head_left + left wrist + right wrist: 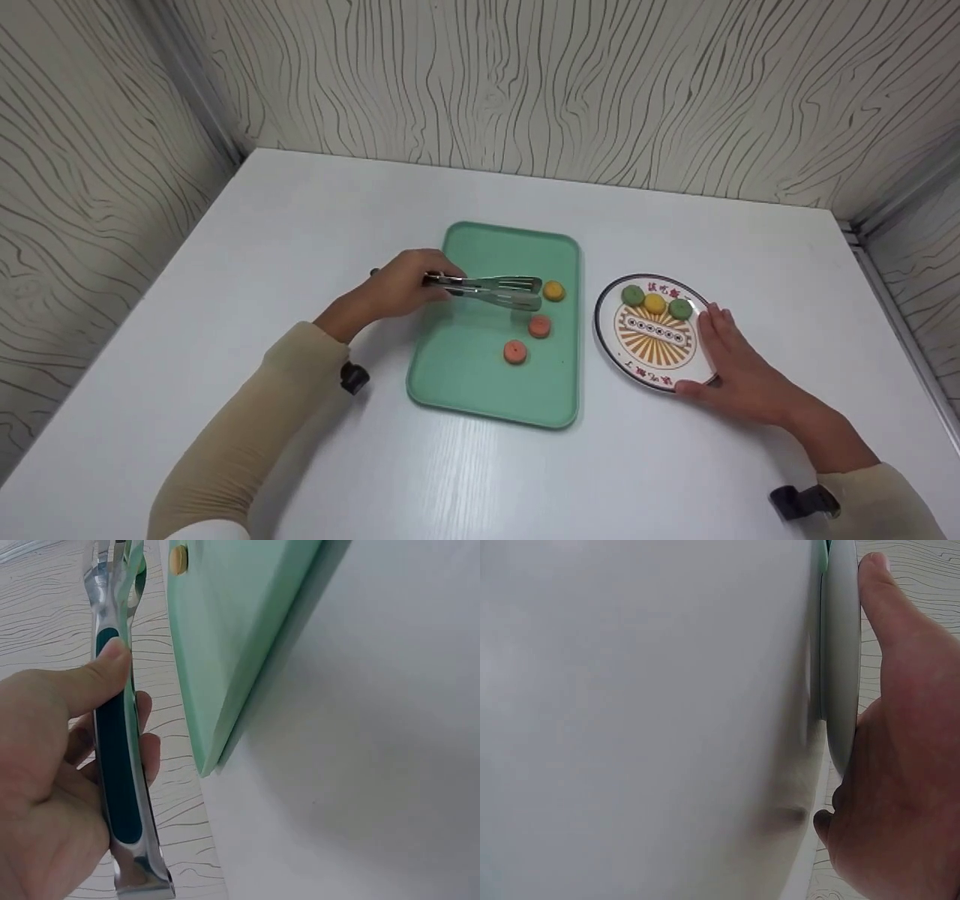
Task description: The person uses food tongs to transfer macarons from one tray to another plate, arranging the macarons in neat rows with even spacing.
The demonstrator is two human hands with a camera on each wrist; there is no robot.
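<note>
In the middle of the head view, the left hand [401, 283] holds a pair of metal tongs [120, 757], its fingers curled round the handles; in the left wrist view the thumb presses on the dark inlay of one handle. The tongs reach rightward over a green tray [476, 386], their slotted ends slightly apart and just beside a yellow round piece [554, 291] near the tray's right edge; whether they touch it I cannot tell. Below that piece, on the tray's right half, lie an orange-pink piece [539, 326] and, lower and further left, a second orange-pink piece [515, 352]. Right of the tray is a round plate [699, 369] with a dark rim and a sunburst print. Near its upper part a green piece [633, 295], a yellow one [655, 304] and another green one [680, 309] sit in a row. The right hand [746, 382] touches the plate's right side, the fingers straight along the rim and the thumb spread toward the lower edge. Tray and plate rest on a white table [300, 210]; a wall [525, 90] with wavy dark lines fills the top of the frame.
</note>
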